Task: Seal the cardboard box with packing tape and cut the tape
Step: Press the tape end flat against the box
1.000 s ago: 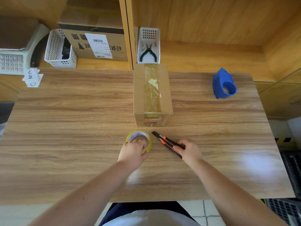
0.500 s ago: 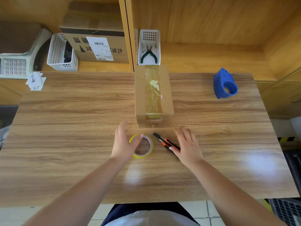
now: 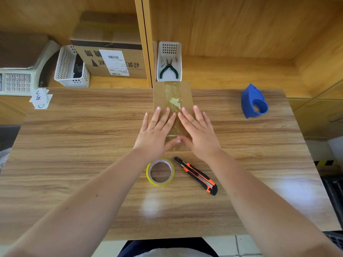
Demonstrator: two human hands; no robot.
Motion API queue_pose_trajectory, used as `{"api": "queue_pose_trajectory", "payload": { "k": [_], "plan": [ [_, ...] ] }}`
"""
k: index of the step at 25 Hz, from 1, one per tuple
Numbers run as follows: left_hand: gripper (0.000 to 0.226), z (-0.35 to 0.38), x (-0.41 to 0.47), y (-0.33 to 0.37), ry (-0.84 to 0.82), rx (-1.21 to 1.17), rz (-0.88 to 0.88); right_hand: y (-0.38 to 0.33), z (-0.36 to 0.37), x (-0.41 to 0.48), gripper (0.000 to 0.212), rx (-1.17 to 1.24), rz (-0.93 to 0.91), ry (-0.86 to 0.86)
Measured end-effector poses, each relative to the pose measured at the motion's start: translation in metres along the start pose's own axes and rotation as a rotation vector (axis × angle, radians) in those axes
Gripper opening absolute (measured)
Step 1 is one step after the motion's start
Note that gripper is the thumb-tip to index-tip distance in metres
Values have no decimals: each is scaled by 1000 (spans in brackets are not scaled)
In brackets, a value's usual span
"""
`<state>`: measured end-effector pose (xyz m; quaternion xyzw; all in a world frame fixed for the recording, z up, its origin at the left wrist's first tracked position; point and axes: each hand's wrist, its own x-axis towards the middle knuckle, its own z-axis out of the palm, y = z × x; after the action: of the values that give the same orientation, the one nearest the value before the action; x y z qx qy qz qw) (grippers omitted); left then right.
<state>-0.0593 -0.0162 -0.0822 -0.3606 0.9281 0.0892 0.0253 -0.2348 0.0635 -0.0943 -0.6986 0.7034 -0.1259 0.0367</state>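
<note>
- I have my left hand (image 3: 155, 133) and right hand (image 3: 199, 133) flat, fingers spread, gripping nothing, on the cardboard box (image 3: 172, 101).
- It looks light and stiff; I'd hold its sides.

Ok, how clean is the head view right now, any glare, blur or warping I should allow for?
Head view: two soft white glare patches on the table, near the front edge and at right; wide-angle bowing bends the shelf edges; left hand and right hand on the cardboard box look sharp, as do tape roll and utility knife.
</note>
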Motion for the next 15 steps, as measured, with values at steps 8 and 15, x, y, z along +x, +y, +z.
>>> {"api": "queue_pose_trajectory", "payload": {
  "k": [8, 15],
  "plan": [
    [78, 14, 5, -9, 161, 40, 64, -2, 9, 2, 62, 3, -92, -48],
    [84, 11, 14, -12, 115, 47, 47, 1, 5, 11, 73, 51, -40, -136]
  ]
}}
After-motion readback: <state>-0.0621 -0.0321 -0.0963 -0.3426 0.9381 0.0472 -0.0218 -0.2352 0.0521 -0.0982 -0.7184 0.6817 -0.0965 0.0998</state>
